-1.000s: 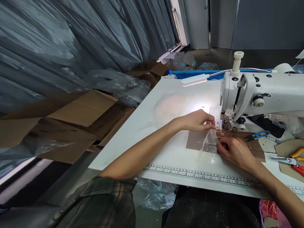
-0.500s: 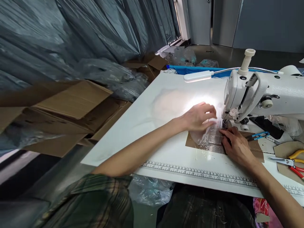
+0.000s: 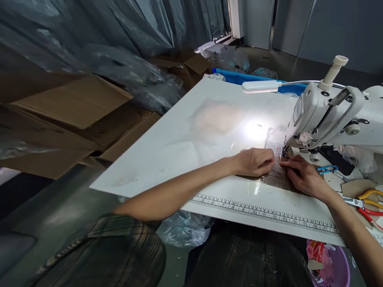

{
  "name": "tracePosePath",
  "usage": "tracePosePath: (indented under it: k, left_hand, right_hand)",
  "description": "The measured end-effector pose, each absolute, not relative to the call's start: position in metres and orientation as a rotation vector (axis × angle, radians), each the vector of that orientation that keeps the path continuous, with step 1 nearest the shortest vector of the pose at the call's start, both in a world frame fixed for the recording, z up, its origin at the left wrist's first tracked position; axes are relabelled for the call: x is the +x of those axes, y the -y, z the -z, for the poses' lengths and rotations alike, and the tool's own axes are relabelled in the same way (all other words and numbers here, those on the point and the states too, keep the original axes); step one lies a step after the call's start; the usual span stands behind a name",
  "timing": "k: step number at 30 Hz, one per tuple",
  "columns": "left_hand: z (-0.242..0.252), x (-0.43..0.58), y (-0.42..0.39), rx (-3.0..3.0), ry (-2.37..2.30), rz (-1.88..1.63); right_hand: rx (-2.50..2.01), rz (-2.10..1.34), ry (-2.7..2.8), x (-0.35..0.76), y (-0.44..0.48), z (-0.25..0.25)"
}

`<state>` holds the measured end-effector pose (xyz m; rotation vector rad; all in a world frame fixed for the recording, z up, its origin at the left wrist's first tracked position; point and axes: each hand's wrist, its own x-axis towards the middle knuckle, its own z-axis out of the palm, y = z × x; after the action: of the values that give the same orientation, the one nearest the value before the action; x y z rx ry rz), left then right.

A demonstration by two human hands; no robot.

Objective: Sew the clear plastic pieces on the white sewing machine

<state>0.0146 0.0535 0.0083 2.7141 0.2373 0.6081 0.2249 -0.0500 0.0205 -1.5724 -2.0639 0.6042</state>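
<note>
A small piece of sheer white fabric (image 3: 273, 150) lies on the table just left of the needle and presser foot of the white sewing machine (image 3: 308, 107). My left hand (image 3: 255, 162) is closed, its fingers curled on the fabric's near left part. Close to the presser foot, my right hand (image 3: 305, 175) has thumb and forefinger drawn together on the fabric's right edge. Beneath both hands is a brown, shiny plate (image 3: 278, 181) on the tabletop. The fingertips of the left hand are partly hidden.
A lamp (image 3: 261, 86) lights the white table (image 3: 155, 159), which has a printed ruler (image 3: 254, 211) near its front edge. Blue thread snips (image 3: 327, 169) and scissors with yellow handles (image 3: 354, 202) lie right. Cardboard boxes (image 3: 72, 99) stand left; a purple basket (image 3: 344, 267) is below.
My left hand has come down from above the fabric and closed on its near left part. My right hand stays by the presser foot. The head view has shifted slightly.
</note>
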Motion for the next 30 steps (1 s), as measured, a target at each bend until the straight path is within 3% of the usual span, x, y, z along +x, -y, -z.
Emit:
tracePosePath:
  k: [7,12,17,30]
  left_hand:
    - [-0.011,0.013,-0.050,2.406,-0.440,-0.738]
    - [-0.008,0.014,-0.045,2.645,-0.308,-0.768]
    - [-0.006,0.011,-0.042,2.952,-0.025,-0.783]
    - [0.003,0.010,-0.046,3.056,-0.031,-0.833]
  right_hand:
    - [-1.389,-0.473,2.028,0.227,0.067,-0.011]
    - [-1.324,-0.291,2.215,0.217,0.074,-0.001]
    - [-1.299,-0.424,2.166,0.228,0.067,-0.011]
    - [-1.403,-0.214,2.243,0.234,0.054,-0.001]
